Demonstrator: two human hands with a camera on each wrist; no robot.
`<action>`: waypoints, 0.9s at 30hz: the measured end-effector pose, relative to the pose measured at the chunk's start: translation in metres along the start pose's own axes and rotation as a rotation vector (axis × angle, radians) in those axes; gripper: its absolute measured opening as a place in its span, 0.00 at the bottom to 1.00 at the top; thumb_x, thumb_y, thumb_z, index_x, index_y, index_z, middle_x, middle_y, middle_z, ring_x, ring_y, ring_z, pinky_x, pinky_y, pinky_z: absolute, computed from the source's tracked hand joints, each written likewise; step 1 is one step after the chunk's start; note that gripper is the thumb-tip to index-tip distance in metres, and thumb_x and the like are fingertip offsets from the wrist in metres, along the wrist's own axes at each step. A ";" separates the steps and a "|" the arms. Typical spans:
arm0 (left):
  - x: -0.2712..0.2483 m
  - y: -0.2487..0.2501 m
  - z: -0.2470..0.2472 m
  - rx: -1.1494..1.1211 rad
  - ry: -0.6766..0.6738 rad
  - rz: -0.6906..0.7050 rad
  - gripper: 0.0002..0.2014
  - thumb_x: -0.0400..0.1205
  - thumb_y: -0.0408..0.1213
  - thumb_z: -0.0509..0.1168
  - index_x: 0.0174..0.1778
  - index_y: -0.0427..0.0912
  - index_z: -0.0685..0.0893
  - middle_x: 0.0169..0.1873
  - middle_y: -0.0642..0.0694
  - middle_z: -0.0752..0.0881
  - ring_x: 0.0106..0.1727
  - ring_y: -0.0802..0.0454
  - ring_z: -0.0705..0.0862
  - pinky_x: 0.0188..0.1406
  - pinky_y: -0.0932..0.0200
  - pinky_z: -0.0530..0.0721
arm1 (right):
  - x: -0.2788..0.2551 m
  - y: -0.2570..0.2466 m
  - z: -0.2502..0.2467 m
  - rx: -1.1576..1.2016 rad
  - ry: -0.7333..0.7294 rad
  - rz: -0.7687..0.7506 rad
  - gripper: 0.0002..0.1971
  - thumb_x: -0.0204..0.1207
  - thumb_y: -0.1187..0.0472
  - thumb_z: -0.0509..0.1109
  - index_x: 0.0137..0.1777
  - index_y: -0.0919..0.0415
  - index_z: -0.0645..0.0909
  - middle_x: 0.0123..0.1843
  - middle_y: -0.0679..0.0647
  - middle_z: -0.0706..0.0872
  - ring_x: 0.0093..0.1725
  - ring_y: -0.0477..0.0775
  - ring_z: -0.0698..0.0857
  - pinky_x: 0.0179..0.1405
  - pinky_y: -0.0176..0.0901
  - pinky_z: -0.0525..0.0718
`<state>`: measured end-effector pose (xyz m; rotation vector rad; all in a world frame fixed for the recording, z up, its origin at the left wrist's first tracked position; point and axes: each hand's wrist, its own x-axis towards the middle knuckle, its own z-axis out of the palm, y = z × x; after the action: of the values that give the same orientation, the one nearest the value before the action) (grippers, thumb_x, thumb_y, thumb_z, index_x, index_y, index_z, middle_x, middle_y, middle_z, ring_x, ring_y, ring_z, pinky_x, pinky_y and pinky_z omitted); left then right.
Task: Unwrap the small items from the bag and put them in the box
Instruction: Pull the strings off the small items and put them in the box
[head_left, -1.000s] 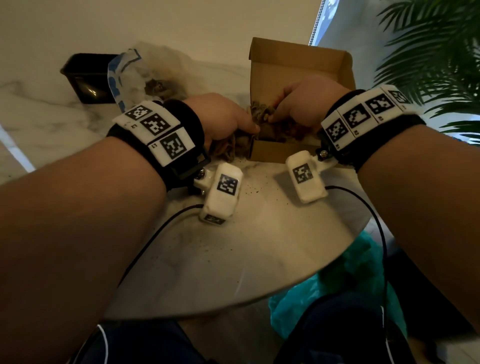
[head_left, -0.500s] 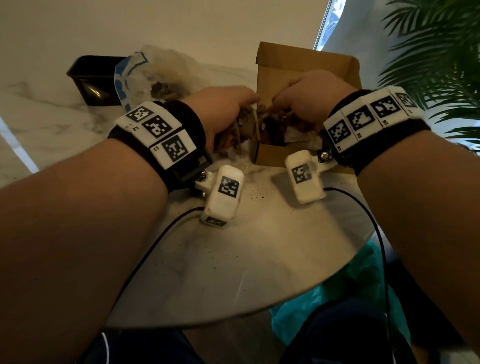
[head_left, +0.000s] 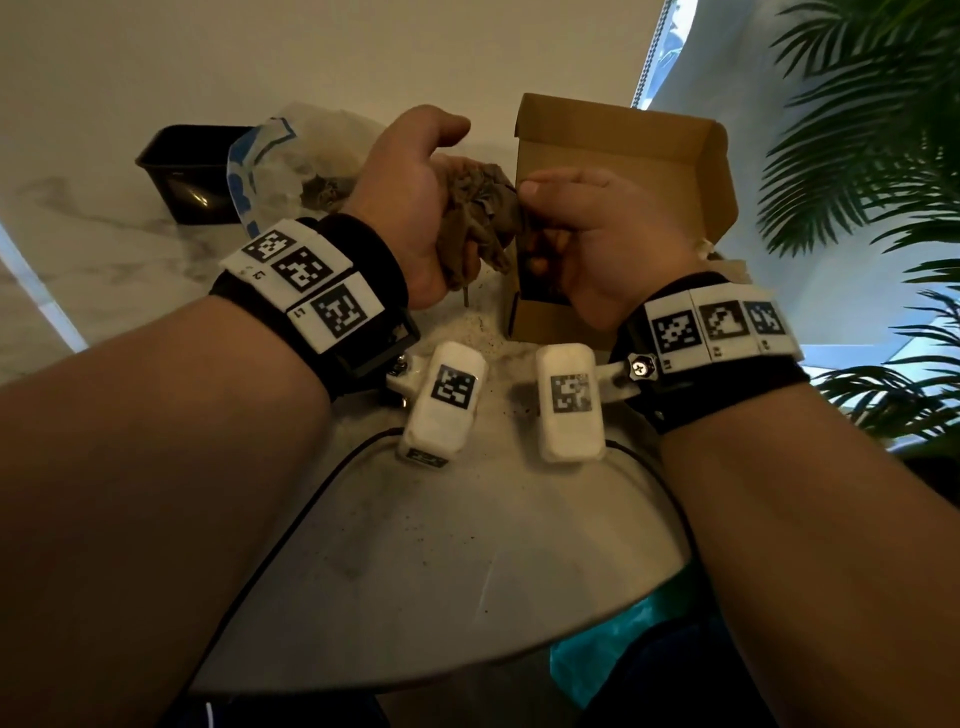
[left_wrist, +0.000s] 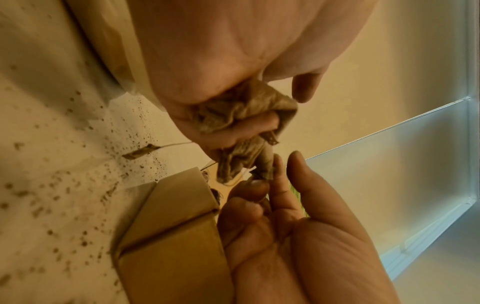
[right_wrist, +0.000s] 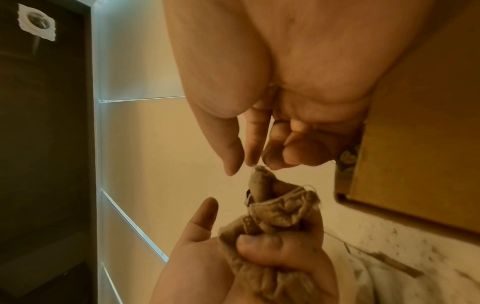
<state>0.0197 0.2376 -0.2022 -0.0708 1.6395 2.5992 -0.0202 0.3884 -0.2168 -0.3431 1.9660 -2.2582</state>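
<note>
My left hand (head_left: 410, 182) grips a bundle of crumpled brown wrapped items (head_left: 480, 208) above the table, just left of the open cardboard box (head_left: 623, 156). My right hand (head_left: 566, 208) faces it, with thumb and forefinger pinching the bundle's protruding tip (right_wrist: 259, 176). In the left wrist view the bundle (left_wrist: 246, 115) bulges from my left fist and my right hand's fingertips (left_wrist: 275, 166) touch its lower end. The right wrist view shows my left hand (right_wrist: 259, 246) clenched on the bundle (right_wrist: 275, 214). The clear plastic bag (head_left: 280, 156) lies behind my left hand.
A black tub (head_left: 187, 171) stands at the back left beside the bag. Dark crumbs (left_wrist: 78, 185) are scattered over the marble table (head_left: 415, 571) in front of the box. A palm plant (head_left: 857, 156) stands to the right. The table's curved edge runs near my lap.
Both hands have risen from the box opening and moved left. The bundle is now held up between them, and my right hand has come out of the box to pinch it.
</note>
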 end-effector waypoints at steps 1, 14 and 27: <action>0.002 0.000 0.000 0.009 0.007 0.005 0.32 0.86 0.54 0.53 0.73 0.28 0.76 0.37 0.40 0.81 0.26 0.48 0.79 0.20 0.66 0.71 | 0.000 0.001 0.000 0.001 -0.001 -0.017 0.04 0.78 0.65 0.75 0.50 0.60 0.84 0.42 0.58 0.88 0.35 0.53 0.83 0.31 0.43 0.81; 0.008 -0.007 0.001 0.206 0.014 0.075 0.15 0.87 0.39 0.59 0.62 0.39 0.86 0.43 0.43 0.84 0.31 0.52 0.79 0.19 0.66 0.69 | -0.003 0.004 0.002 -0.155 0.015 -0.060 0.07 0.75 0.70 0.77 0.46 0.58 0.85 0.47 0.61 0.91 0.42 0.59 0.87 0.33 0.44 0.86; 0.007 -0.008 0.005 0.263 0.090 0.119 0.09 0.90 0.37 0.63 0.63 0.41 0.83 0.42 0.42 0.87 0.29 0.54 0.84 0.16 0.68 0.73 | -0.002 0.003 0.001 -0.062 0.023 -0.033 0.04 0.80 0.65 0.72 0.45 0.58 0.81 0.38 0.55 0.89 0.32 0.51 0.85 0.31 0.42 0.81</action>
<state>0.0128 0.2459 -0.2073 -0.0791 2.0619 2.4671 -0.0187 0.3877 -0.2196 -0.3598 2.0606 -2.2341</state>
